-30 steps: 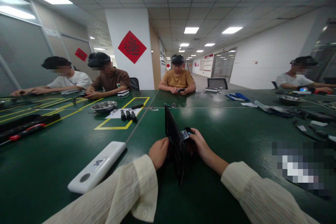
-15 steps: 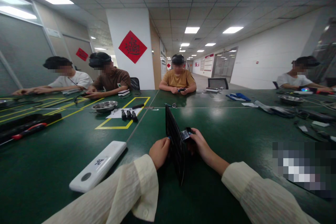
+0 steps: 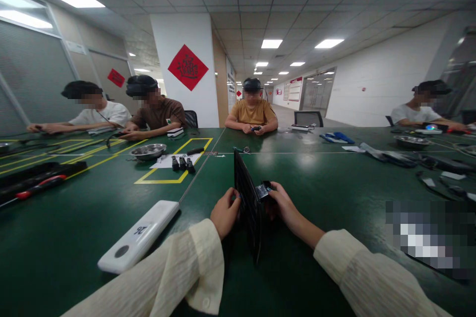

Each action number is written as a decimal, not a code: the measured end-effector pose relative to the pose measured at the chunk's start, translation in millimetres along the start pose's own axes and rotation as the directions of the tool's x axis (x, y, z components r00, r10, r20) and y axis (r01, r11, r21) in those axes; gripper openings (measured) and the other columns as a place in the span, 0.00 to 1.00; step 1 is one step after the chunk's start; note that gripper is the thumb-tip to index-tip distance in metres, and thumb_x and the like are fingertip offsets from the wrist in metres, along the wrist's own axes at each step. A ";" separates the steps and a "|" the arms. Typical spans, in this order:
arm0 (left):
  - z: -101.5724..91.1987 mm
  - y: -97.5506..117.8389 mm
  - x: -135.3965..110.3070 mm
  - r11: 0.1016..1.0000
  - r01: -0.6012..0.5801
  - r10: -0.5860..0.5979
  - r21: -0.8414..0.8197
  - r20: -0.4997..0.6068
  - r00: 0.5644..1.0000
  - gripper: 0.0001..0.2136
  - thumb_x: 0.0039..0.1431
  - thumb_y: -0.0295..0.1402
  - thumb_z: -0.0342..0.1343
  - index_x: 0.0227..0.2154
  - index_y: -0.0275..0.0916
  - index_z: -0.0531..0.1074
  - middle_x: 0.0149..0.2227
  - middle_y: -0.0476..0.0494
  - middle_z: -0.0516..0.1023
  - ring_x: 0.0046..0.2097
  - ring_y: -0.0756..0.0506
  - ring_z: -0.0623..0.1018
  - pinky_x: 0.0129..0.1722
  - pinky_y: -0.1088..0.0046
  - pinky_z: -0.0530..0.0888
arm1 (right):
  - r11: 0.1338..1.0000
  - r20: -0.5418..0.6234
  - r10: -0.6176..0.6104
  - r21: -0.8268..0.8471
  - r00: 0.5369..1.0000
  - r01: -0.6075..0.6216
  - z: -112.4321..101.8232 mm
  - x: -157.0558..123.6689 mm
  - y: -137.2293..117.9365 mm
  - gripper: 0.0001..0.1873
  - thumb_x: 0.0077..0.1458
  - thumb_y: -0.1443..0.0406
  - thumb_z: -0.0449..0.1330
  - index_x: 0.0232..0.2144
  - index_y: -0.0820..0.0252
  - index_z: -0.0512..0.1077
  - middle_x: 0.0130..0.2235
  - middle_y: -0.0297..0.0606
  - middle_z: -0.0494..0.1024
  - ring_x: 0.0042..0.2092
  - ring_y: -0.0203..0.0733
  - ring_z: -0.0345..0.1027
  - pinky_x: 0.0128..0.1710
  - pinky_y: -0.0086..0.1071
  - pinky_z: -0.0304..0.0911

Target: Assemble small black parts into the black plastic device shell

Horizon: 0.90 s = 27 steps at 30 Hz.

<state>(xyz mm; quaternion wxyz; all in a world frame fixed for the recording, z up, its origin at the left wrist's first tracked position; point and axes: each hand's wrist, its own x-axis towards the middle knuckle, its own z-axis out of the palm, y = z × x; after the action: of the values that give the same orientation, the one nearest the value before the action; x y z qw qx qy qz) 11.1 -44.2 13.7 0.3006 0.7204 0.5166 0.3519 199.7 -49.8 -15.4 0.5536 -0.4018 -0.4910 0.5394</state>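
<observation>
A thin black panel [image 3: 247, 203] stands on edge on the green table between my hands, seen nearly edge-on. My left hand [image 3: 225, 213] is at its left face, thumb and fingers pinched together. A small blue spot shows by those fingertips; what they hold is too small to make out. On the other side, my right hand [image 3: 285, 206] grips a small black part with a shiny silvery face [image 3: 262, 190], close against the panel's right face. The lower fingers of my right hand are in shadow, and whether the part is joined to the panel I cannot tell.
Left of my arm lies a white power bank [image 3: 139, 235] marked 26. Farther off are several black cylinders [image 3: 182, 163] on white paper and a metal bowl [image 3: 148, 151]. A red-black tool [image 3: 42, 181] lies at far left, cables [image 3: 442, 183] at right. Several people sit around.
My left thumb and fingers have shifted slightly up at the panel's left face, with the index finger more raised. The panel and my right hand have stayed nearly still.
</observation>
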 end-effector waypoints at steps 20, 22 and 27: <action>1.5 2.7 -3.3 0.999 -0.028 0.028 0.016 -0.003 1.000 0.05 0.54 0.36 0.41 0.30 0.42 0.59 0.16 0.57 0.64 0.22 0.50 0.68 0.24 0.76 0.61 | 1.000 -0.040 0.026 -0.006 0.999 -0.027 4.5 -4.4 -7.3 0.24 0.47 0.53 0.55 0.44 0.55 0.55 0.20 0.27 0.69 0.17 0.35 0.62 0.13 0.25 0.55; 1.1 1.4 -2.1 0.999 -0.025 0.025 -0.042 0.004 1.000 0.05 0.53 0.36 0.42 0.30 0.41 0.58 0.16 0.57 0.63 0.21 0.50 0.67 0.23 0.76 0.61 | 1.000 -0.032 0.022 -0.005 0.999 -0.022 3.9 -4.5 -7.2 0.24 0.48 0.52 0.55 0.44 0.55 0.55 0.20 0.27 0.69 0.17 0.35 0.63 0.13 0.25 0.55; -3.7 -1.3 1.9 0.967 -0.026 0.052 -0.254 0.098 0.994 0.05 0.50 0.35 0.46 0.28 0.41 0.56 0.15 0.59 0.60 0.17 0.53 0.64 0.20 0.78 0.61 | 1.000 -0.020 0.015 0.002 1.000 -0.015 1.9 -4.0 -5.6 0.23 0.48 0.53 0.54 0.44 0.55 0.56 0.22 0.28 0.70 0.18 0.35 0.63 0.13 0.25 0.55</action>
<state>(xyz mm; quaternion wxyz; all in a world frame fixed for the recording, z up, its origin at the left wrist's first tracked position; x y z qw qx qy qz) 7.8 -41.8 15.2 0.4092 0.7036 0.4369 0.3829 199.2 -54.5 -10.0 0.5550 -0.4102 -0.4819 0.5399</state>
